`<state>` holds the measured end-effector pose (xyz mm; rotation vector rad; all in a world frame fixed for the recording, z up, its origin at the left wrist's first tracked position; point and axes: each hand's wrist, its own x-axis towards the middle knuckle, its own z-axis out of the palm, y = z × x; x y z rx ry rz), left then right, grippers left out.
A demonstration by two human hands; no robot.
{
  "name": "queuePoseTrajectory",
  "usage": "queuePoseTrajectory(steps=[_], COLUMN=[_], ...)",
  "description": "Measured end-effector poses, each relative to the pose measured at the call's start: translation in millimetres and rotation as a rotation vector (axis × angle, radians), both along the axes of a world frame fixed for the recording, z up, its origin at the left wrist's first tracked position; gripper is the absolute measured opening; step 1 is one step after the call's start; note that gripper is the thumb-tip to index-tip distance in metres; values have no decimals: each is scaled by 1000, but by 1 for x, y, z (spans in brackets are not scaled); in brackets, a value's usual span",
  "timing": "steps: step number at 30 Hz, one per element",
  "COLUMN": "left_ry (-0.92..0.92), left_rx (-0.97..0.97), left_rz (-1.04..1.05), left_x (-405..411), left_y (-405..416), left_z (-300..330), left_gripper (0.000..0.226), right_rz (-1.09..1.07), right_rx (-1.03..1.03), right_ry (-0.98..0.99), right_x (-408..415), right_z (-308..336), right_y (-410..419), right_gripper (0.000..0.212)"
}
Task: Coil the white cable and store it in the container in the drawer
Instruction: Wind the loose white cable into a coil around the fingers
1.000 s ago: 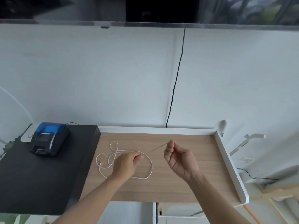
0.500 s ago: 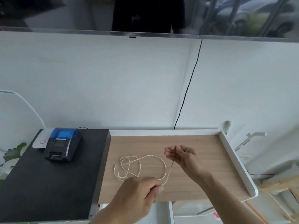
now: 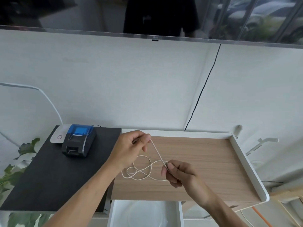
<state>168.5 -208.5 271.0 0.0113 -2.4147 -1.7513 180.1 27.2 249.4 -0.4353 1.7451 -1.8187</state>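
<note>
While both hands pinch the white cable point(image 3: 141, 169), a taut stretch of it runs from the left hand point(image 3: 131, 148), raised at ten o'clock over the wooden desk top point(image 3: 196, 161), down to the right hand point(image 3: 178, 174) at about five o'clock from it. Loose loops of cable lie on the wood between and below the hands. At six o'clock, the open white drawer point(image 3: 113, 215) shows a clear round container point(image 3: 146, 213). A blue-lidded printer point(image 3: 78, 140) sits at nine o'clock on the black surface point(image 3: 41, 177).
</note>
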Motion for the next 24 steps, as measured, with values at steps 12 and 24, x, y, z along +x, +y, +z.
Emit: queuePoseTrajectory(steps=[12, 24], left_ry=[-243, -78], left_rx=[64, -232], left_rz=[-25, -373], left_x=[68, 118], left_y=[42, 47], left_z=[-88, 15], left_gripper=[44, 24], right_rz=[-238, -221], right_rx=[-685, -38], right_ry=[-549, 2], right_x=[0, 5], right_z=[13, -16], right_y=[-6, 10], right_gripper=[23, 32])
